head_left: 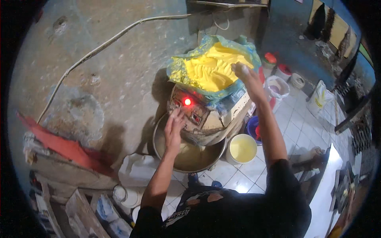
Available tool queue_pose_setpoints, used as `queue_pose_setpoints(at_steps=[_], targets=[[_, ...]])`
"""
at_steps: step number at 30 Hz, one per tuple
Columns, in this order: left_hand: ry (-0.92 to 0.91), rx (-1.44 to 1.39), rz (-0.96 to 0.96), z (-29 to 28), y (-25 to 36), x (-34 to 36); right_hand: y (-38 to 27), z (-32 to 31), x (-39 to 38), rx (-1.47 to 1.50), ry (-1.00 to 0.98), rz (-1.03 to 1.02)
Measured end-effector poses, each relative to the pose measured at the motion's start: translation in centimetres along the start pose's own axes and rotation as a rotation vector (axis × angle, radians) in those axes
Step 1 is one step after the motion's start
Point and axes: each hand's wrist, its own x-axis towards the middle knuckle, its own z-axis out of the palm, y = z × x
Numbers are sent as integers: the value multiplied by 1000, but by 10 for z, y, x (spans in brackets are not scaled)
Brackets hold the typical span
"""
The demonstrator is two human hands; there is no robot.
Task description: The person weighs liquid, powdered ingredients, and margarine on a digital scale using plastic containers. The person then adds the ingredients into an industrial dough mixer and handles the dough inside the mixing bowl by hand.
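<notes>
My left hand (pixel 174 129) is at the switch panel of a worn, stained machine (pixel 214 127), fingers stretched toward a switch beside a glowing red light (pixel 187 102). Whether a fingertip touches the switch is unclear. On top of the machine rests an opened blue-green plastic bag (pixel 190 52) of soft, ridged yellow paste (pixel 214 71). My right hand (pixel 247 74) is over the paste's right edge, its fingers bunched together; what they hold, if anything, is hidden. Under the machine stands a large metal bowl (pixel 158 141) with a pale creamy mass in it.
A white bucket (pixel 243 148) of pale yellow contents and a blue tub (pixel 253 127) stand right of the bowl. Several containers and a white sack (pixel 320 97) sit on the tiled floor (pixel 293 119). A cable (pixel 95 51) runs along the wall; red cloth (pixel 67 144) lies at left.
</notes>
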Motion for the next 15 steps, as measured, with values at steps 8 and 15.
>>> queue_pose_setpoints(at_steps=[8,15], targets=[[127,-494,-261,57,-47,60,36,-16,68,-525,-40,197],[-16,-539,-363,61,-45,64,51,32,73,-619,-142,272]])
